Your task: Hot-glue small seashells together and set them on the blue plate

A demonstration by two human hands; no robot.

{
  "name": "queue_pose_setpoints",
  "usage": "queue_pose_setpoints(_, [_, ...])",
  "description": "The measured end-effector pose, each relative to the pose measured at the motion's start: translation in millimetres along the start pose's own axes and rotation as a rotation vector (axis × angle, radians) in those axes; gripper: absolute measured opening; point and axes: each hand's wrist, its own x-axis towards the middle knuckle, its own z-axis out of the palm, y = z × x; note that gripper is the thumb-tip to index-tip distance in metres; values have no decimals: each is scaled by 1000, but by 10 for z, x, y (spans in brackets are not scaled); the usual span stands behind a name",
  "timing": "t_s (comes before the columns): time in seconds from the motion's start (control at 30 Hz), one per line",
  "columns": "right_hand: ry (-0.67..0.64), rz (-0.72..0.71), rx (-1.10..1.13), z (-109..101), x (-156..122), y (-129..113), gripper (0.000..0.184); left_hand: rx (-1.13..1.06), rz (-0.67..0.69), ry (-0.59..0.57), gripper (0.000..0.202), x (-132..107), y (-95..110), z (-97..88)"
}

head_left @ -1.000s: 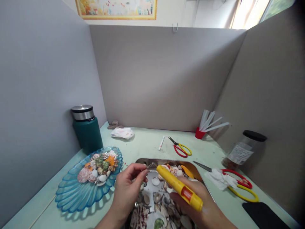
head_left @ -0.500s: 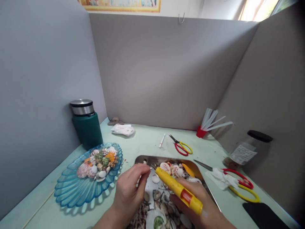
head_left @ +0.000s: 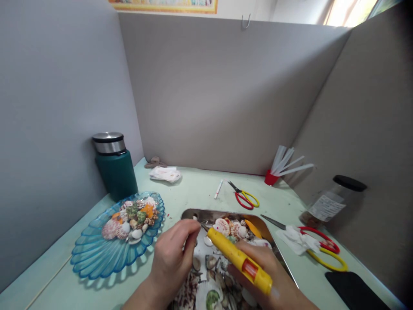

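Observation:
My right hand (head_left: 258, 258) is wrapped around a yellow hot glue gun (head_left: 237, 258), whose clear glue stick pokes out at the rear. The thin nozzle points left, close to the fingertips of my left hand (head_left: 176, 247). Those fingers are pinched together; whatever is between them is too small or hidden to make out. Both hands are above a metal tray (head_left: 189, 212) that holds many seashells (head_left: 222, 227). A white shell with a green piece (head_left: 213, 297) on it lies at the tray's near end. My forearms cover parts of the tray.
At left, a blue scalloped plate (head_left: 100, 254) carries piled shells, with a green bottle (head_left: 118, 174) behind. Scissors (head_left: 245, 198) lie beyond the tray; larger scissors (head_left: 325, 241) with white tissue lie right. A red cup of glue sticks (head_left: 271, 177) and a jar (head_left: 329, 204) stand farther right.
The whole view has shifted slightly. Both hands keep nearly the same pose, the glue gun's nozzle still close to my left fingertips. Nothing has been let go.

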Motion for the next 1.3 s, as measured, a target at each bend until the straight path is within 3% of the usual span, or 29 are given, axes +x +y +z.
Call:
queue_pose_setpoints(0.4, [52, 21, -38, -2, -3, -75, 13, -99, -132, 17, 16, 29, 41, -15])
queue_pose_setpoints(0.47, [48, 21, -40, 0, -4, -56, 15, -186, -281, -3, 10, 65, 71, -20])
queue_pose_setpoints(0.6, [53, -14, -36, 4, 1, -24, 12, -584, -744, -52, 8, 165, 112, -8])
queue_pose_setpoints(0.7, [103, -27, -23, 13, 5, -9, 7, -803, -925, -49, 12, 199, 107, 14])
queue_pose_setpoints(0.87, [160, -32, -6, 25, 9, 16, 8, -897, -965, -48, 12, 176, 104, 28])
queue_pose_setpoints(1.1, [72, -107, 16, 23, -9, 47, 16, -918, -958, -73, 11, 169, 88, 30])
queue_pose_setpoints(1.3, [99, -146, -35, 37, -5, 118, 19, -935, -955, -84, 11, 158, 82, 36])
